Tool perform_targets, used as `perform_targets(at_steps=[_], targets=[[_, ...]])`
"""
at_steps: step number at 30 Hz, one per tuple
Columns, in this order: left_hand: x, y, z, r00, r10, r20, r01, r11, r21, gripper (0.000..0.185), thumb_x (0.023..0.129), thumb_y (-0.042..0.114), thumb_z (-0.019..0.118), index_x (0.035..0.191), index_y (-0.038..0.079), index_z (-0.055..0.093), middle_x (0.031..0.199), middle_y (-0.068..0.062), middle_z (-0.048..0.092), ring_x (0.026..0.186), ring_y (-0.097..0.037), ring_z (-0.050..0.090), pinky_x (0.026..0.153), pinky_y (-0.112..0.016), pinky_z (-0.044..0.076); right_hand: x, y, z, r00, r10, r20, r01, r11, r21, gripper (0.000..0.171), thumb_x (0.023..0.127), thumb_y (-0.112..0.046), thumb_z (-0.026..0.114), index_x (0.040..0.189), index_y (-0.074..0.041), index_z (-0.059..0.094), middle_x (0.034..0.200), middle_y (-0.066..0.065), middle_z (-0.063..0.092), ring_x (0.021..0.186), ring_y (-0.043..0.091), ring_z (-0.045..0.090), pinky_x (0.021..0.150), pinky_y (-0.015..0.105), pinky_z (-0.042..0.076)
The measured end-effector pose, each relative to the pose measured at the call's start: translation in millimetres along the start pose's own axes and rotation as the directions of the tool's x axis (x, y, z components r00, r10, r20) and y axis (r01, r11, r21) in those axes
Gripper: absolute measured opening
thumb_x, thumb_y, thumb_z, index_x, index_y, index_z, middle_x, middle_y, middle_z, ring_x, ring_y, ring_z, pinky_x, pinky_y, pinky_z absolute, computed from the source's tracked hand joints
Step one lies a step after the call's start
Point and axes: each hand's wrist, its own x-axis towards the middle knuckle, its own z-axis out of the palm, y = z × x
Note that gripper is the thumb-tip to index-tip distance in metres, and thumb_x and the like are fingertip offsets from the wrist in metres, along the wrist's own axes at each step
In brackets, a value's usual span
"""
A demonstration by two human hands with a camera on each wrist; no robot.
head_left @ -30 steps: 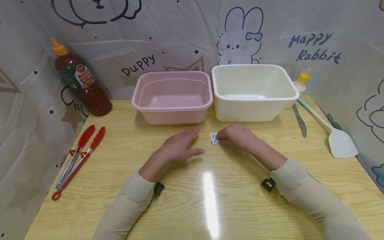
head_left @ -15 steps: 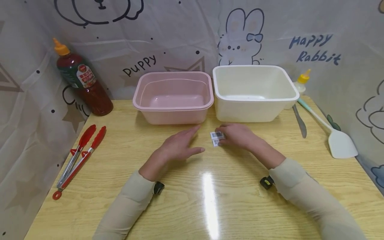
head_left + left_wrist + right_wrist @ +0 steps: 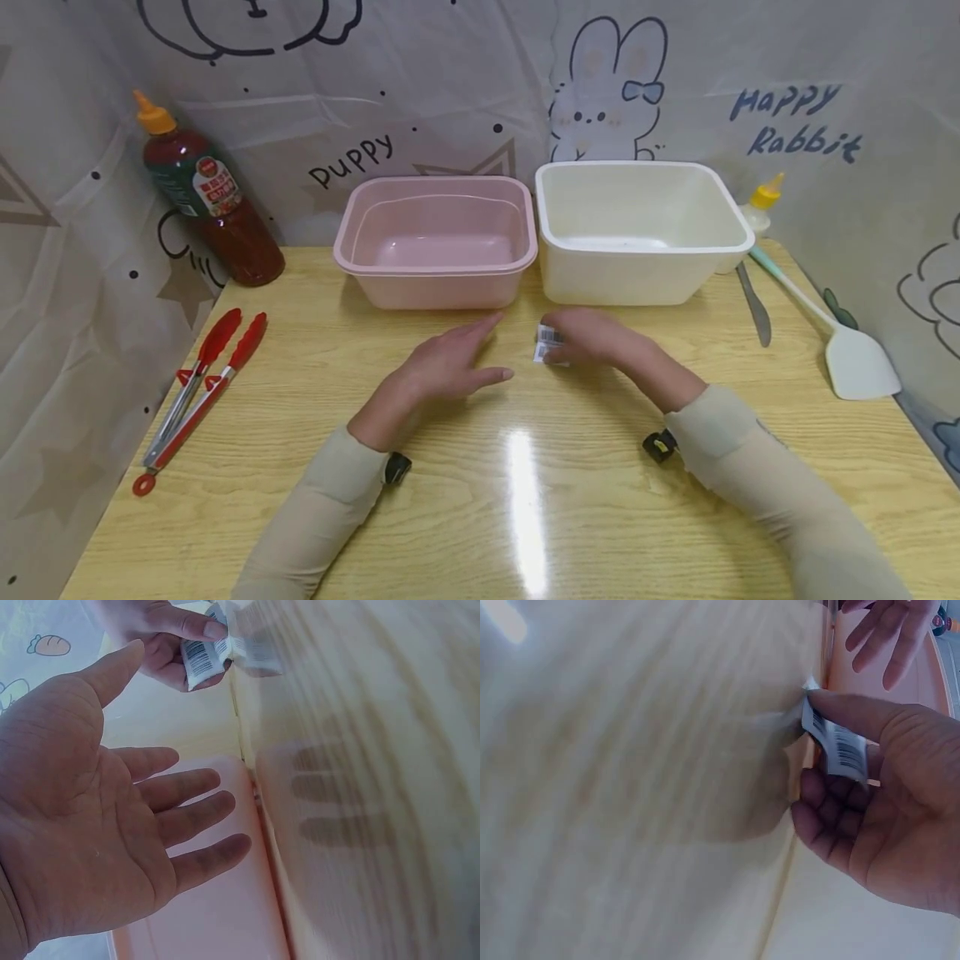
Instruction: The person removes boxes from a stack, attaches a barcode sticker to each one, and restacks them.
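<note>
My right hand [image 3: 596,335] pinches a small white barcode label [image 3: 549,335] between thumb and fingers, in front of the white bin. In the right wrist view the barcode label [image 3: 846,750] is creased, with one edge close to the tabletop and its black bars facing the camera. The thumb [image 3: 855,711] presses on its near side, while the other fingers curl behind and below it. My left hand [image 3: 448,365] holds nothing, its fingers spread and thumb apart, just in front of the pink bin. The left wrist view shows that bare palm [image 3: 82,825] beside the pink bin.
A pink bin [image 3: 438,287] and a white bin [image 3: 618,279] stand side by side at the back. To the left are red tongs [image 3: 198,400] and a sauce bottle [image 3: 213,200]. A knife [image 3: 755,307], a spatula [image 3: 858,362] and a small yellow-capped bottle [image 3: 757,212] are at the right.
My right hand has drawn the barcode label slightly to the right, and the label has gone from flat to creased in its grip. The left hand stays in place.
</note>
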Motion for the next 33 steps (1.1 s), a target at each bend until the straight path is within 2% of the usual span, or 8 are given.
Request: perform_targets(at_steps=[6,12,14,18,22,25,29,33], targets=[[0.4,-0.4,1.1,1.000,0.003,0.000,-0.003,1.000,0.001,0.088,0.096,0.061,0.058,0.164,0.023,0.018,0.167,-0.003,0.030,0.152,-0.027,0.034,0.121,-0.049,0.034,0,-4,2,0.997,-0.068,-0.032,0.070,0.996,0.050,0.010,0.095,-0.020,0.068,0.092,-0.010,0.065,0.079,0.000,0.063,0.072,0.016,0.057,0.071,0.035,0.050],[0.8,1.6,0.0,0.997,-0.053,-0.061,0.053,0.999,0.002,0.074,0.098,0.061,0.055,0.159,0.026,0.034,0.149,-0.001,0.057,0.135,-0.030,0.056,0.103,-0.051,0.050,-2,-16,-3,0.990,-0.090,-0.107,0.110,0.974,0.200,0.011,0.097,-0.008,0.061,0.106,-0.010,0.068,0.087,0.004,0.067,0.079,0.018,0.060,0.076,0.037,0.051],[1.0,2.2,-1.2,0.992,-0.076,-0.099,0.072,0.997,-0.036,0.066,0.098,0.058,0.056,0.155,0.025,0.044,0.140,0.000,0.065,0.128,-0.027,0.062,0.099,-0.050,0.052,-1,-21,-5,0.992,-0.059,-0.113,0.093,0.941,0.326,0.018,0.097,-0.007,0.062,0.114,-0.009,0.067,0.094,0.007,0.069,0.080,0.018,0.062,0.074,0.036,0.054],[1.4,2.3,-3.4,0.983,-0.102,-0.151,0.080,0.986,-0.144,0.051,0.099,0.050,0.061,0.142,0.023,0.060,0.125,0.003,0.073,0.118,-0.019,0.068,0.097,-0.046,0.053,0,-32,-8,0.994,0.022,-0.109,0.043,0.829,0.557,0.025,0.095,-0.007,0.066,0.120,-0.008,0.063,0.097,0.013,0.067,0.075,0.019,0.062,0.065,0.039,0.057],[1.3,0.5,-5.2,0.978,-0.106,-0.180,0.061,0.970,-0.236,0.035,0.099,0.042,0.064,0.128,0.023,0.071,0.110,0.004,0.078,0.103,-0.016,0.072,0.087,-0.040,0.055,2,-41,-9,0.992,0.051,-0.119,0.036,0.774,0.633,0.028,0.094,-0.007,0.068,0.121,-0.009,0.061,0.092,0.013,0.065,0.070,0.019,0.061,0.063,0.046,0.058],[0.8,-0.9,-6.5,0.977,-0.110,-0.181,0.044,0.941,-0.334,0.026,0.098,0.034,0.067,0.117,0.018,0.076,0.103,0.001,0.078,0.092,-0.018,0.074,0.078,-0.035,0.056,3,-45,-8,0.991,0.053,-0.121,0.040,0.751,0.660,0.029,0.094,-0.008,0.069,0.122,-0.008,0.060,0.090,0.013,0.066,0.069,0.020,0.060,0.062,0.044,0.057],[0.7,-3.3,-7.2,0.982,-0.117,-0.146,0.032,0.875,-0.482,0.020,0.096,0.022,0.069,0.108,0.008,0.077,0.096,-0.005,0.079,0.085,-0.025,0.076,0.072,-0.029,0.059,2,-48,-6,0.990,0.054,-0.133,0.055,0.711,0.701,0.027,0.096,-0.009,0.067,0.122,-0.006,0.060,0.092,0.015,0.069,0.068,0.019,0.060,0.058,0.038,0.054],[0.5,-5.5,-8.1,0.984,-0.114,-0.134,0.020,0.829,-0.559,0.020,0.096,0.016,0.069,0.107,0.001,0.076,0.095,-0.011,0.078,0.085,-0.031,0.076,0.074,-0.037,0.062,-1,-46,-4,0.981,0.069,-0.179,0.080,0.698,0.712,0.025,0.099,-0.010,0.063,0.124,-0.006,0.061,0.092,0.015,0.070,0.067,0.023,0.059,0.056,0.036,0.052]])
